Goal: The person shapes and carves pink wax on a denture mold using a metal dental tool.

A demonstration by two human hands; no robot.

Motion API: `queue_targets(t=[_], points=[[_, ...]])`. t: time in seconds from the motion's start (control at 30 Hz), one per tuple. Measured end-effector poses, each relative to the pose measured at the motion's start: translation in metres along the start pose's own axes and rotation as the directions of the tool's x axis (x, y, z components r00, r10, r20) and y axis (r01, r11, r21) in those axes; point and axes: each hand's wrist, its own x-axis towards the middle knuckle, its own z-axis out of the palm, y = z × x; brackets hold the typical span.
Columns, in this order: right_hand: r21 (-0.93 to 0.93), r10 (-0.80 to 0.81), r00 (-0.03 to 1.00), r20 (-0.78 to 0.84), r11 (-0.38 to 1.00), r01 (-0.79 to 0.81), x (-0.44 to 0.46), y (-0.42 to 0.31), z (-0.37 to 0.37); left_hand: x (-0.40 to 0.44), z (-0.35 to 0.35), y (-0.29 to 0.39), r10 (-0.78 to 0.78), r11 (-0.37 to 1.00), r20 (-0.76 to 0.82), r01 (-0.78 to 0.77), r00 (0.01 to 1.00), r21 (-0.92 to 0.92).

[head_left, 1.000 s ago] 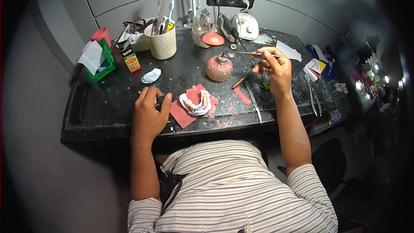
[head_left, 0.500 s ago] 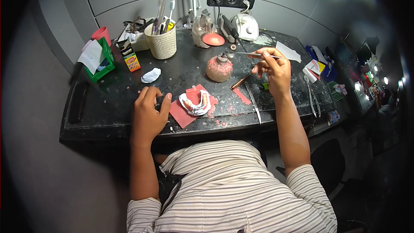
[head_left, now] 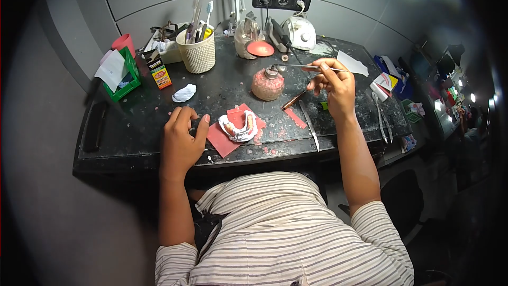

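Observation:
My right hand pinches a thin metal wax instrument, held nearly level. Its tip is over the metal neck of a round, pink-crusted spirit burner; I cannot make out a flame. Below those fingers slants a brown-handled tool; whether the hand touches it is unclear. My left hand rests on the bench's front edge, loosely bent, thumb apart, holding nothing. Beside it a white dental cast with pink wax along its arch sits on a pink wax sheet.
A wax strip and a metal knife lie right of the cast. Crumpled white material, a small box, a green tray and a tool cup stand left and behind. Long pliers lie far right.
Hardly anything differs. The view has shifted very slightly; the instrument stays over the burner and my left hand stays in place.

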Motion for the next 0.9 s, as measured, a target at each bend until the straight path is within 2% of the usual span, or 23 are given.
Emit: queue_targets(t=[0.13,0.2,0.27,0.3,0.4,0.43,0.47,0.5,0.53,0.57,0.6,0.67,0.7,0.73,0.77,0.8,0.83,0.87,0.9], points=[[-0.028,-0.013,0.999,-0.041,1.000,0.012,-0.003,-0.004,-0.003,0.001,-0.002,0.004,0.015,1.000,-0.008,-0.015,1.000,-0.002],[-0.105,-0.052,0.996,-0.074,0.994,0.044,-0.008,-0.016,-0.017,0.002,-0.002,0.005,0.017,1.000,-0.011,-0.017,1.000,0.007],[-0.261,-0.251,0.952,-0.177,0.944,0.200,-0.016,-0.034,-0.036,0.001,-0.004,0.006,-0.019,1.000,-0.003,0.019,1.000,-0.011],[-0.417,-0.381,0.903,-0.199,0.866,0.274,-0.021,-0.045,-0.047,0.002,-0.005,0.006,-0.004,1.000,0.003,0.004,1.000,-0.003],[-0.656,-0.542,0.776,-0.323,0.719,0.229,-0.042,-0.060,-0.082,0.002,-0.003,0.009,-0.013,1.000,-0.005,0.013,1.000,-0.005],[-0.654,-0.539,0.770,-0.343,0.725,0.216,-0.050,-0.056,-0.089,0.002,-0.002,0.010,-0.023,1.000,-0.007,0.023,1.000,-0.010],[-0.751,-0.451,0.862,-0.229,0.646,0.138,-0.060,-0.046,-0.101,0.001,-0.003,0.012,-0.018,1.000,0.001,0.018,1.000,-0.020],[-0.786,-0.191,0.963,-0.192,0.618,-0.034,-0.072,-0.041,-0.112,0.001,-0.004,0.014,-0.054,0.998,0.017,0.054,0.998,-0.012],[-0.818,0.087,0.982,-0.170,0.543,-0.190,-0.082,-0.041,-0.114,0.002,-0.005,0.015,-0.088,0.996,0.032,0.088,0.996,0.000],[-0.805,-0.034,0.973,-0.230,0.569,-0.170,-0.086,-0.036,-0.118,0.002,-0.005,0.015,-0.082,0.997,0.027,0.083,0.996,-0.004],[-0.807,-0.040,0.972,-0.230,0.567,-0.168,-0.085,-0.039,-0.123,0.003,-0.004,0.014,-0.078,0.997,0.024,0.079,0.997,-0.007],[-0.627,-0.333,0.862,-0.383,0.779,0.021,-0.084,-0.057,-0.117,0.003,-0.004,0.014,-0.073,0.997,0.027,0.072,0.997,0.018],[-0.578,-0.396,0.813,-0.427,0.811,0.091,-0.082,-0.063,-0.111,0.002,-0.004,0.014,-0.069,0.997,0.034,0.069,0.997,0.019],[-0.576,-0.393,0.810,-0.436,0.813,0.084,-0.085,-0.059,-0.115,0.002,-0.004,0.015,-0.072,0.997,0.032,0.071,0.997,0.017],[-0.654,-0.178,0.924,-0.338,0.750,-0.095,-0.089,-0.051,-0.123,0.002,-0.004,0.015,-0.071,0.997,0.030,0.071,0.997,0.014],[-0.737,0.065,0.965,-0.252,0.634,-0.235,-0.090,-0.042,-0.131,0.002,-0.004,0.014,-0.064,0.998,0.032,0.064,0.997,0.015],[-0.809,-0.124,0.963,-0.241,0.573,-0.129,-0.089,-0.039,-0.126,0.002,-0.004,0.012,-0.062,0.998,0.034,0.062,0.997,0.011],[-0.811,-0.127,0.963,-0.239,0.571,-0.126,-0.088,-0.043,-0.125,0.002,-0.003,0.012,-0.067,0.998,0.029,0.067,0.997,0.003],[-0.717,-0.257,0.911,-0.321,0.695,-0.057,-0.087,-0.050,-0.124,0.003,-0.002,0.012,-0.073,0.997,0.023,0.073,0.997,0.002]])
